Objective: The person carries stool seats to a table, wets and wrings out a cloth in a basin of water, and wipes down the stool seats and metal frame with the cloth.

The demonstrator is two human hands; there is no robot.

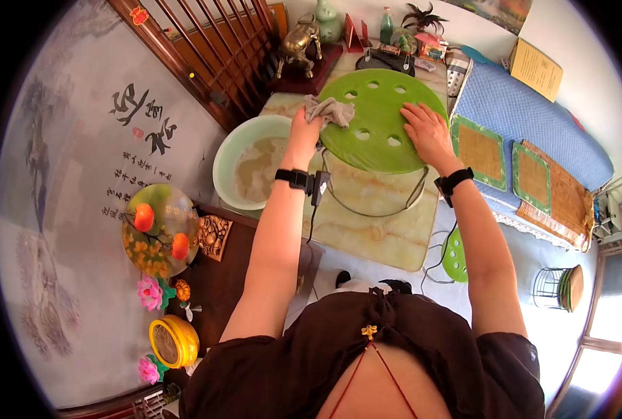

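A round green stool seat point(377, 143) with several holes and thin metal legs point(388, 214) is above the marble-patterned table. My left hand point(304, 133) is closed around a crumpled grey cloth point(330, 112), which touches the seat's left edge. On the right part of the seat, my right hand point(428, 133) lies with its fingers stretched out over the green surface. Just left of the stool stands a pale green basin point(221, 171) holding cloudy water. Both wrists wear black straps with small devices and cables.
The marble-patterned table point(374, 241) carries a brass animal figure point(299, 50) on a dark base, a glass bottle point(386, 26) and a black tray point(386, 61) at the back. A blue-covered sofa point(513, 105) is at right. Stools point(455, 255) stand on the floor.
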